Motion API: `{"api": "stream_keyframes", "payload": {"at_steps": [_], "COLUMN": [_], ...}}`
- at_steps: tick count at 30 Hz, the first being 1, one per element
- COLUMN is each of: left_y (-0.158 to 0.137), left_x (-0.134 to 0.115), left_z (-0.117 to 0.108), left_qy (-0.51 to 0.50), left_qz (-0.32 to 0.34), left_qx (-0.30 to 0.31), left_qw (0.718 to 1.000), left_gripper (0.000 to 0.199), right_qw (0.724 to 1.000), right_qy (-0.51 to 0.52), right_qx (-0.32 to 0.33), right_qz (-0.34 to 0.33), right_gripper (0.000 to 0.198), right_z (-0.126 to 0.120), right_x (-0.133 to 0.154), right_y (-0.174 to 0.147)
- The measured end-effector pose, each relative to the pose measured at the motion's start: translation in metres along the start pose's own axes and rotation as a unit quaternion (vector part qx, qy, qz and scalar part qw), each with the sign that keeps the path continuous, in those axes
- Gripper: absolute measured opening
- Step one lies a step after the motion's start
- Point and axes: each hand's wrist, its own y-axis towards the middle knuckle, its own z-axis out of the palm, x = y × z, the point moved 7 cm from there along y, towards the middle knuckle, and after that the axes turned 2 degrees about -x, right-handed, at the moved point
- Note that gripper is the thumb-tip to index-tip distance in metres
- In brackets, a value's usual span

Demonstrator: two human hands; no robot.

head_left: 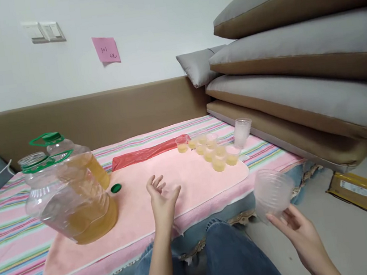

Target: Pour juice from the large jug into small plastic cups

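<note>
My left hand (pixel 162 199) is raised over the pink mat (pixel 140 220), its fingers curled and spread apart. A faint, pale blur shows between its thumb and fingers; I cannot make out what it is. Off the bed's front edge, my right hand (pixel 295 226) grips a stack of clear plastic cups (pixel 273 191), tilted on its side. Several small cups of yellow liquid (pixel 219 163) stand grouped at the mat's right end. To the left are an uncapped large jug (pixel 88 215), partly filled with yellow liquid, and a green cap (pixel 116 188) lying on the mat.
Behind the uncapped jug stands a second jug (pixel 97 167) with a green lid. A red plastic bag (pixel 148 153) lies along the mat's back edge. Another cup stack (pixel 243 133) stands beside piled grey cushions (pixel 299 95). A yellow-taped box (pixel 363 195) sits on the floor.
</note>
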Motion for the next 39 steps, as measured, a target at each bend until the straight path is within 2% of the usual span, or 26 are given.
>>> {"api": "stream_keyframes", "payload": {"at_steps": [2,5,10,13,16,19,25,29,31,33,35,37,39], "left_y": [-0.004,-0.010,-0.010,-0.008,-0.007,-0.006,-0.008,-0.011,-0.014,-0.016,-0.018,-0.020,-0.022], "left_x": [0.016,0.028,0.030,0.031,0.033,0.036,0.040,0.034,0.032,0.028,0.024,0.018,0.009], "left_z": [0.004,0.005,0.005,0.002,-0.003,-0.005,0.000,0.002,0.002,0.002,-0.001,-0.007,-0.018], "left_qy": [0.016,0.039,0.057,0.049,0.047,0.064,0.066,0.066,0.062,0.058,0.057,0.060,0.064], "left_qz": [-0.012,-0.022,0.008,0.002,0.004,0.010,0.009,0.016,0.013,0.011,0.013,0.020,0.044], "left_qx": [0.021,0.035,0.029,0.015,-0.007,-0.016,-0.005,-0.013,-0.009,-0.006,-0.010,-0.030,-0.067], "left_qw": [1.000,0.998,0.998,0.999,0.999,0.998,0.998,0.998,0.998,0.998,0.998,0.998,0.995], "left_gripper": [0.079,0.077,0.075,0.075,0.078,0.079,0.077,0.077,0.077,0.076,0.072,0.066,0.059], "right_qw": [0.999,0.997,0.995,0.994,0.994,0.993,0.995,0.995,0.994,0.992,0.991,0.993,0.993], "right_qy": [-0.010,-0.028,-0.034,-0.030,-0.027,-0.027,-0.040,-0.061,-0.074,-0.084,-0.086,-0.089,-0.109], "right_qx": [-0.038,-0.058,-0.051,-0.052,-0.054,-0.055,-0.045,-0.039,-0.057,-0.086,-0.094,-0.060,0.009], "right_qz": [-0.007,-0.035,-0.074,-0.088,-0.094,-0.097,-0.079,-0.065,-0.055,-0.045,-0.041,-0.040,-0.047], "right_gripper": [0.059,0.054,0.058,0.064,0.066,0.065,0.064,0.074,0.086,0.097,0.095,0.084,0.073], "right_z": [-0.010,-0.016,-0.011,-0.003,0.004,0.009,0.015,0.011,0.003,-0.006,-0.010,-0.006,0.005], "right_x": [-0.003,-0.002,0.004,0.006,0.003,-0.005,-0.027,-0.021,-0.012,-0.003,0.003,0.002,-0.003], "right_y": [0.028,0.080,0.180,0.228,0.258,0.271,0.271,0.265,0.250,0.221,0.176,0.120,0.061]}}
